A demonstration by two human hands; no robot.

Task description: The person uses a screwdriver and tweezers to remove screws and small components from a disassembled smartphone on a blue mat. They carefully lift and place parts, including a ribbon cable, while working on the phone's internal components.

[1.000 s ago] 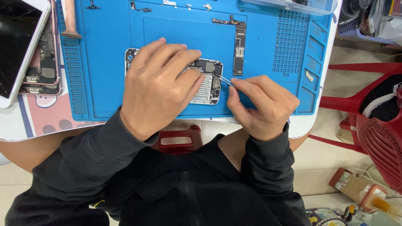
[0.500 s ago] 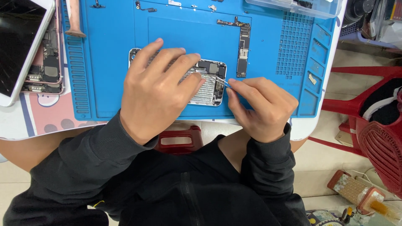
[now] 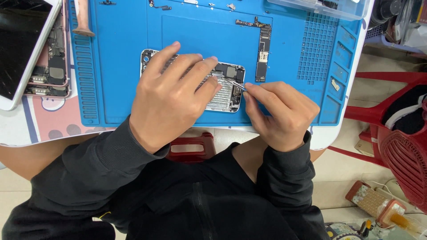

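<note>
Our left hand (image 3: 171,95) lies spread, pressing the opened phone shell (image 3: 222,91) onto the blue mat (image 3: 115,80); our right hand (image 3: 280,111) pinches thin tweezers (image 3: 238,84) at its right end.

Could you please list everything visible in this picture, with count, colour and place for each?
repair mat: one, blue, covering the table.
phone housing: one, silver, opened, mid-mat under the left hand.
tweezers: one, metal, tip at the housing's right end, pinched in the right hand.
logic board: one, dark, L-shaped, on the mat above the right hand.
second phone: one, pink, opened, its dark screen folded aside, left of the mat.
clear tray: one, transparent, top edge of the mat.
stool: one, red, below the table edge.
chair: one, red, at right.
left hand: one, flat on the housing.
right hand: one, gripping the tweezers.
sleeves: two, black.
</note>
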